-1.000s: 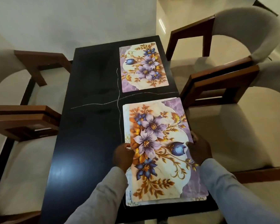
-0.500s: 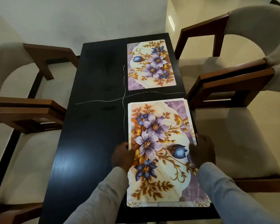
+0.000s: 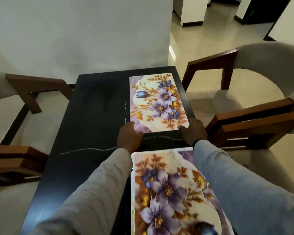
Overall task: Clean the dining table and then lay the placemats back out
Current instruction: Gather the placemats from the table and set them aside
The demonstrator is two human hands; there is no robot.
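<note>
Fingers (image 3: pixel 131 127) of your left hand (image 3: pixel 128 138) curl over the near left corner of the far rectangular floral placemat (image 3: pixel 158 103), printed with purple and blue flowers and gold leaves on a cream ground; the thumb side lies on the mat's face, so the hand pinches that corner. Your right hand (image 3: pixel 194 133) rests at the mat's near right corner, fingertips touching the edge. Whether these fingers close under the mat cannot be told, because the back of the hand hides them.

Note the position of the far placemat: it lies flat on the right half of the black rectangular dining table (image 3: pixel 92 116), its long side parallel to the table's right edge and close to it, its far end near the table's far end.

A second floral placemat (image 3: pixel 168 192) of the same pattern lies on the near right part of the table, between your two forearms in light grey sleeves (image 3: pixel 95 192). A strip of bare tabletop separates the two mats.

Thin pale chalk-like lines (image 3: pixel 92 149) cross the tabletop, one running across it just below your hands, another running lengthwise beside the far mat's left edge.

Wooden-armed chairs with pale upholstery (image 3: pixel 255 116) stand along both sides of the table.
</note>
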